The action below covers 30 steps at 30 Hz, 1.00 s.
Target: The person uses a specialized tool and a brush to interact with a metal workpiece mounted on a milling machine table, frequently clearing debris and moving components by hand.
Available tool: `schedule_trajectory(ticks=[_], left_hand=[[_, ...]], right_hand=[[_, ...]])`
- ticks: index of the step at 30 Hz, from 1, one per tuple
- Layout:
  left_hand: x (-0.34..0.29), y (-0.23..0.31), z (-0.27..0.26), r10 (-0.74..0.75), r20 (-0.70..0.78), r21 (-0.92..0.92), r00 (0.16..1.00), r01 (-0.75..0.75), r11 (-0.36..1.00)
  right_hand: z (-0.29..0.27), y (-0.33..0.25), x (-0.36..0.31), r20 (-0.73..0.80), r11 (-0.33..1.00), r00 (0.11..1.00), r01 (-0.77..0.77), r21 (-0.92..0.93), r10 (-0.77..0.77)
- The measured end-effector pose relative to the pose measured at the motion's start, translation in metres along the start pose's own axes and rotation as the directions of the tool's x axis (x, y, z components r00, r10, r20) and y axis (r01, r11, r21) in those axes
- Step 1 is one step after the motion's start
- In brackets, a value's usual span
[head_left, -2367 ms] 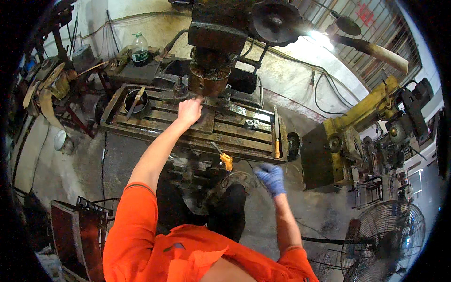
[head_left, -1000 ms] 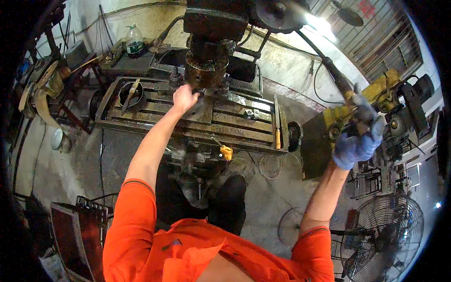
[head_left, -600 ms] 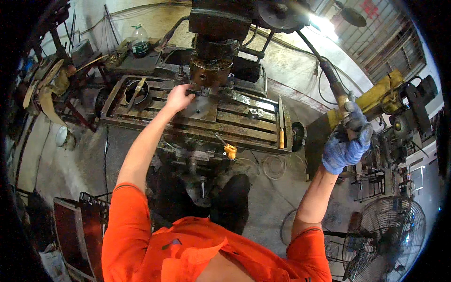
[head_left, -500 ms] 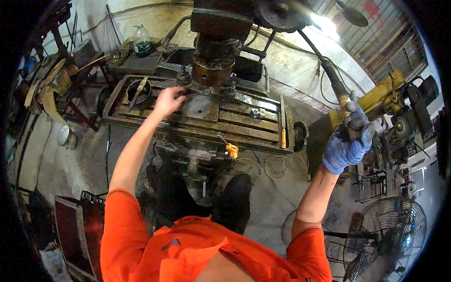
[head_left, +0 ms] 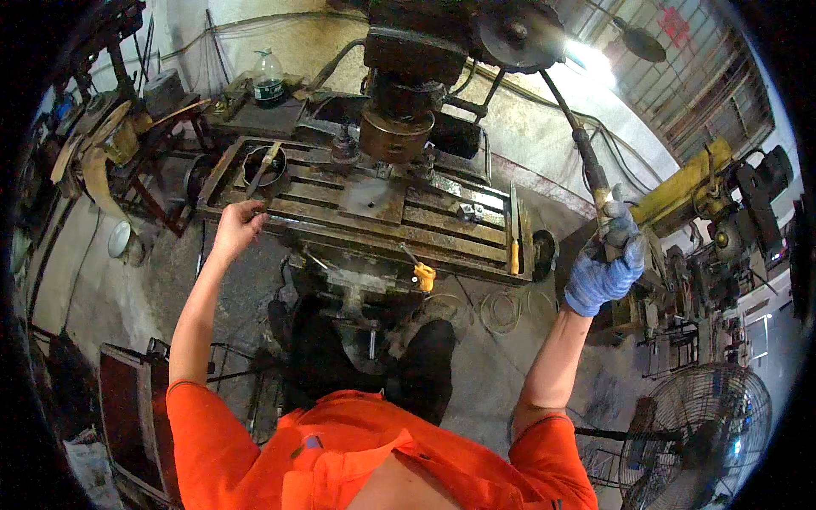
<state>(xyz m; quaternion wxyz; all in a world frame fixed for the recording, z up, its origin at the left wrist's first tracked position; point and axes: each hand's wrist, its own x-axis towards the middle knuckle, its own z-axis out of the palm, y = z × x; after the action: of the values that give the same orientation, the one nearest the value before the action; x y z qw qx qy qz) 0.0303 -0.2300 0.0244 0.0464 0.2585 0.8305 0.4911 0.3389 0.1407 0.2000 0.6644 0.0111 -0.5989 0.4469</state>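
My right hand (head_left: 605,270), in a blue-grey glove, is wrapped round the lower end of a long machine lever (head_left: 589,161). My bare left hand (head_left: 239,229) hovers at the front left edge of the slotted machine table (head_left: 319,223), fingers curled together; whatever they may pinch is hidden. Beyond that hand, a round pan (head_left: 276,172) with a brush (head_left: 265,163) lying across it rests on the table. Under the dark spindle head (head_left: 395,134), a flat metal plate (head_left: 361,202) with a small hole lies on the table.
A file with a yellow handle (head_left: 515,255) lies along the table's right end, beside small metal blocks (head_left: 470,211). A yellow-handled tool (head_left: 423,276) hangs at the front edge. A large fan (head_left: 697,433) stands at lower right, a plastic bottle (head_left: 268,78) at the back left.
My left hand has moved from beside the spindle back toward me and left, to the table's front edge. My right hand, still on the lever, has shifted slightly left and nearer. The view has shifted slightly.
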Motion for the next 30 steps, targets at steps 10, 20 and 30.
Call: schedule_trajectory(ticks=[10, 20, 30], left_hand=[[-0.051, 0.206, 0.079, 0.773, 0.527, 0.188, 0.353, -0.935, 0.3], [-0.107, 0.361, 0.084, 0.876, -0.476, -0.496, -0.074, -0.801, -0.337], [-0.111, 0.352, 0.069, 0.99, -0.136, -0.431, -0.03, -0.898, -0.086]], right_hand=[[-0.006, 0.014, -0.01, 0.097, 0.894, 0.949, 0.315, -0.319, -0.299], [-0.054, 0.062, 0.0, 0.337, 0.975, 0.941, -0.104, 0.198, 0.032], [-0.027, 0.025, -0.002, 0.203, 0.966, 0.979, 0.061, -0.253, -0.008]])
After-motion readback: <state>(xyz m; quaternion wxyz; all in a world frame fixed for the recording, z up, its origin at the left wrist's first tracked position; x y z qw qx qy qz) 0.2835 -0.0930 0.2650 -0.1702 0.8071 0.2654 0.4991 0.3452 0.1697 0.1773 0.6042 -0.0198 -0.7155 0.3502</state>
